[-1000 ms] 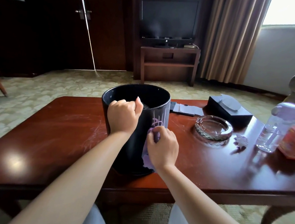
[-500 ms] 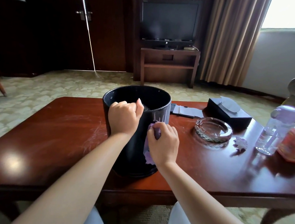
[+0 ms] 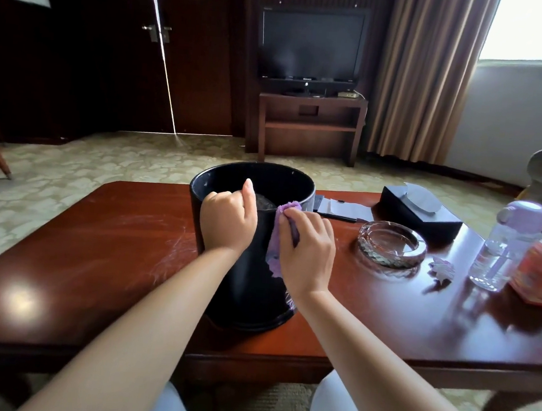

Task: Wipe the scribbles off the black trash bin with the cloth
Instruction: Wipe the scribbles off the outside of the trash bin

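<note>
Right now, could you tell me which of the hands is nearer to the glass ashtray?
Right. The right hand presses the cloth on the bin's ashtray-facing side; the left hand grips the rim, farther from the ashtray.

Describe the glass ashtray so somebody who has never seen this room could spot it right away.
Start at the red-brown table and find the black bin in its middle. Right of the bin, near the black box, sits the ashtray. It is the only low, round, clear faceted glass dish there, unlike the tall bottle further right.
</note>
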Available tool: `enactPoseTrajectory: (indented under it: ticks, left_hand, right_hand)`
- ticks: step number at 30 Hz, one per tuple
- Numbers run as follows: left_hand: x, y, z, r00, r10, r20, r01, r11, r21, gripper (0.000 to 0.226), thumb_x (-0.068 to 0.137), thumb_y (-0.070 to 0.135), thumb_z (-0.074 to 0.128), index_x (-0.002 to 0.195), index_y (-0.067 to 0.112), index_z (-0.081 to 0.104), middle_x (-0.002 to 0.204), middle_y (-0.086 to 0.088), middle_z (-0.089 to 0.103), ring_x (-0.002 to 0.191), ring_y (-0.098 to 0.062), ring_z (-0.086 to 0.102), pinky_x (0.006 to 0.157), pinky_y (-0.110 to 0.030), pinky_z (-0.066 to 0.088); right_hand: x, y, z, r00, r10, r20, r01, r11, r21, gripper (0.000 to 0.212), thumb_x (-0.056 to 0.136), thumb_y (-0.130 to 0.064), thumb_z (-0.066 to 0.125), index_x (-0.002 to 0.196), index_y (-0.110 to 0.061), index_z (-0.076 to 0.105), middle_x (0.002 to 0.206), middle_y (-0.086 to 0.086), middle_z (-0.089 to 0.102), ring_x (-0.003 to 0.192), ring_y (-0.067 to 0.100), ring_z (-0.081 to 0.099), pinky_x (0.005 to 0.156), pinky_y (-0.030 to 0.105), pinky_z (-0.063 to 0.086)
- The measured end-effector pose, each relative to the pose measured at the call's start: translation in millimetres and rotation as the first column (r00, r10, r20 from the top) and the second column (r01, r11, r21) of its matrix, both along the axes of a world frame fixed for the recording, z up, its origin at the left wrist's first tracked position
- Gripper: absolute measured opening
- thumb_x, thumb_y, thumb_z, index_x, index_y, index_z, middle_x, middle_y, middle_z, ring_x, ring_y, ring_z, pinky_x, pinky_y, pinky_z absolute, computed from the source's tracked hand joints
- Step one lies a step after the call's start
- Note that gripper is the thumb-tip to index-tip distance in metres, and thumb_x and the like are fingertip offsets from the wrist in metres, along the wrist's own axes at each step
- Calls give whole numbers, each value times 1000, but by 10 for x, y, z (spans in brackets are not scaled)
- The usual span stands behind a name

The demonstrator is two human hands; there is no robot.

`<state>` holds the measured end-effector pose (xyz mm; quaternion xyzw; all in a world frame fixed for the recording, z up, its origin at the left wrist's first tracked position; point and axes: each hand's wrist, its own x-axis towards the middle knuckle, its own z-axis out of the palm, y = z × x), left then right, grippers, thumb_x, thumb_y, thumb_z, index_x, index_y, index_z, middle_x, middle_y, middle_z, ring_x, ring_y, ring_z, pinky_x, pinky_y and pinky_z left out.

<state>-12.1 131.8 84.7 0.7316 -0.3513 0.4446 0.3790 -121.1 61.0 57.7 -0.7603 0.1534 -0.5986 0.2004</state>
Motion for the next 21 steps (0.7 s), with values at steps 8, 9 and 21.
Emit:
enactPoseTrajectory:
  ticks: [8, 9, 21]
  left_hand:
    - [-123, 143, 111, 917, -308, -252, 232, 928, -291, 62, 93, 43, 19, 64, 10, 63, 50, 11, 53, 51, 1, 49, 57, -6, 33]
    - [-119, 149, 114, 912, -319, -260, 239, 925, -297, 62, 92, 44, 19, 65, 9, 63, 50, 11, 53, 53, 1, 51, 58, -4, 33]
    - [-119, 190, 174, 884, -324, -337, 247, 935, -253, 47, 94, 30, 26, 66, 9, 58, 49, 10, 51, 53, -2, 53, 55, -9, 34]
  right_hand:
    - [79, 29, 129, 997, -9, -72, 8, 1000, -21, 18, 89, -19, 57, 81, -14, 73, 70, 3, 59, 66, 24, 52, 65, 32, 42]
    - [77, 55, 138, 995, 5, -95, -13, 996, -84, 18, 89, -20, 57, 80, -14, 72, 71, 3, 58, 65, 23, 52, 63, 33, 43]
    - [74, 172, 166, 988, -50, -146, 24, 984, -178, 19, 89, -29, 56, 80, -21, 72, 73, -1, 59, 66, 21, 54, 57, 32, 44]
